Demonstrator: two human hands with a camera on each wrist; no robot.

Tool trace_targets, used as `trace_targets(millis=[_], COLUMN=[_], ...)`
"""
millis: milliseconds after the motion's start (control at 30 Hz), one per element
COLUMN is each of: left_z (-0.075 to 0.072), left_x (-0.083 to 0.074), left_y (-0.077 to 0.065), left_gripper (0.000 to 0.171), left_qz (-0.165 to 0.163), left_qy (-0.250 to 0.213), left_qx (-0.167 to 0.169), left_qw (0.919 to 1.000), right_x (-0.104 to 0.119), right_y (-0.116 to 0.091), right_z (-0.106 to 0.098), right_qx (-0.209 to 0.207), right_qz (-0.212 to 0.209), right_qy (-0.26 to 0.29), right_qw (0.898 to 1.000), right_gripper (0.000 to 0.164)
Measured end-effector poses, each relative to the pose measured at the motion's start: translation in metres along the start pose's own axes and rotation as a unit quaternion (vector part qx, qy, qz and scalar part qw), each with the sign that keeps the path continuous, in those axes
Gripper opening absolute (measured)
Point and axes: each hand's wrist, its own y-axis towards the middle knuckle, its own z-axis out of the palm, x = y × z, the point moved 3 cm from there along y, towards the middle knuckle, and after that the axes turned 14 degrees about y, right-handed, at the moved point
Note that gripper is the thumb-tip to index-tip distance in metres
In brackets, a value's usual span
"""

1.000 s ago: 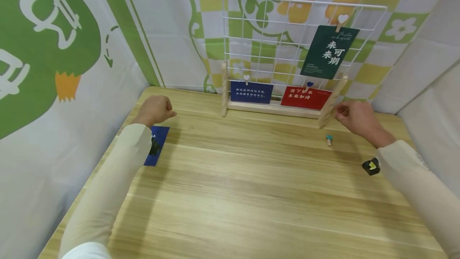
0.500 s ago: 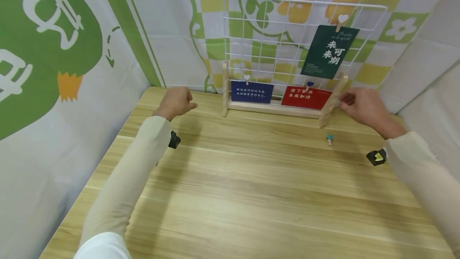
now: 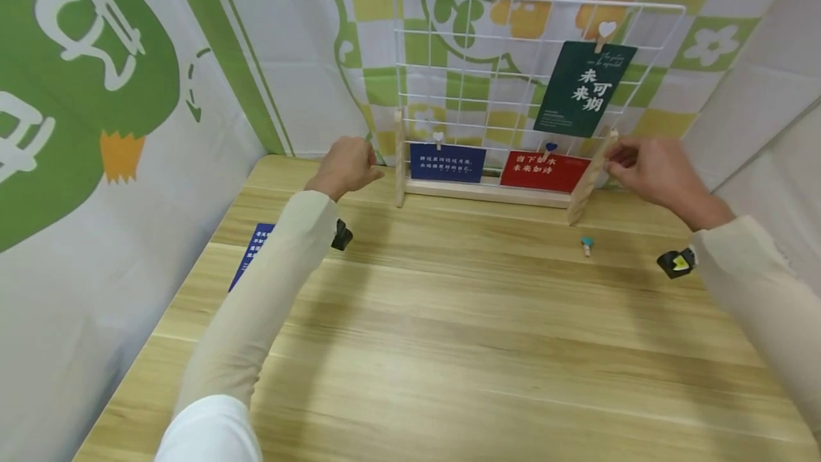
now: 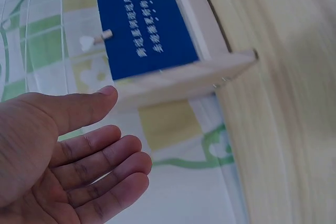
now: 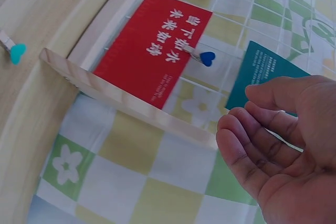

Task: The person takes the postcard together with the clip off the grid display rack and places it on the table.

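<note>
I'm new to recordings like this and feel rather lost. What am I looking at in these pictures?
No machine here: the left grip and the right grip are a person's bare hands. The wide picture is taken from the head, looking forward and down; the two close ones are taken from the left and right wrists.

On the wooden table stands a wire rack. Heart-topped clips hold a green card, a red card and a blue card on it. On the tabletop lie a teal clip and, partly hidden by the left sleeve, a second blue card.

Each grip is near its own end of the rack, fingers loosely bent, with nothing visibly held.
</note>
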Motion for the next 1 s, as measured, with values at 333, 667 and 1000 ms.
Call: trace_targets(millis=[333, 667, 1000], left_z=[-0.019, -0.026, -0.038], left_x=[-0.034, -0.056, -0.069], left_y=[0.019, 0.025, 0.028], left_gripper=[0.024, 0.036, 0.048], left_qz=[0.03, 0.03, 0.054], left_qy=[0.017, 0.009, 0.033], left_qx=[-0.021, -0.018, -0.045], left_qw=[0.9992, 0.9993, 0.997], right_x=[0.012, 0.019, 0.025], right_y=[0.011, 0.015, 0.022], right_z=[-0.019, -0.028, -0.037], right_qx=[-0.011, -0.018, -0.027], right_qz=[-0.016, -0.023, -0.026], right_qy=[-0.013, -0.031, -0.034], right_qw=[1.0, 0.999, 0.999], right_gripper=[0.02, 0.022, 0.024])
